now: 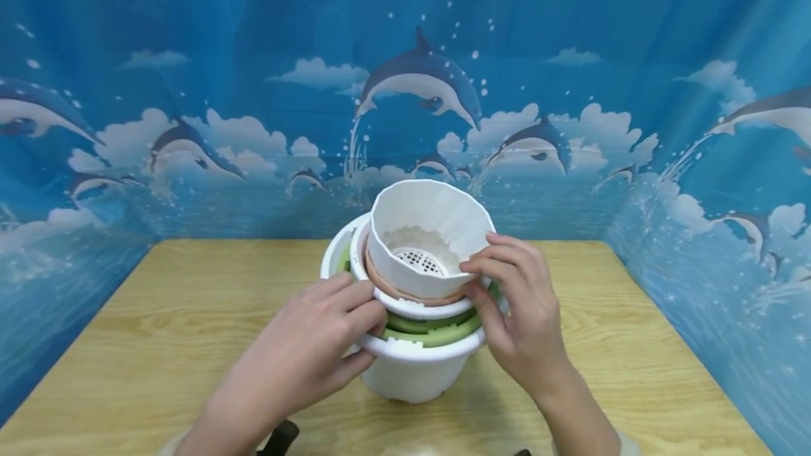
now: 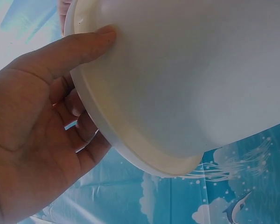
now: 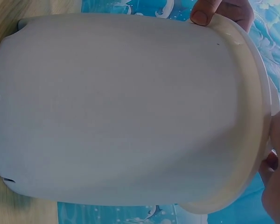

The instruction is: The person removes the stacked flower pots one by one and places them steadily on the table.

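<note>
A nested stack of plant pots stands on the table. Outermost is a large white pot (image 1: 412,375), whose smooth outer wall fills much of both wrist views. Inside it sit a green pot (image 1: 450,334), a smaller white pot (image 1: 415,311) and a terracotta-pink pot (image 1: 400,292). A faceted white pot (image 1: 443,213) with a mesh bottom tops the stack, tilted. My left hand (image 1: 310,336) grips the large pot's rim, thumb (image 2: 91,46) outside and fingers over the edge. My right hand (image 1: 526,308) pinches the top pot's near right rim between thumb and fingers.
The pots rest on a wood-grain table (image 1: 209,301). A blue curtain (image 1: 285,125) printed with dolphins and clouds hangs behind and along both sides. Part of a dark object (image 1: 280,437) shows at the bottom edge, beside the left forearm.
</note>
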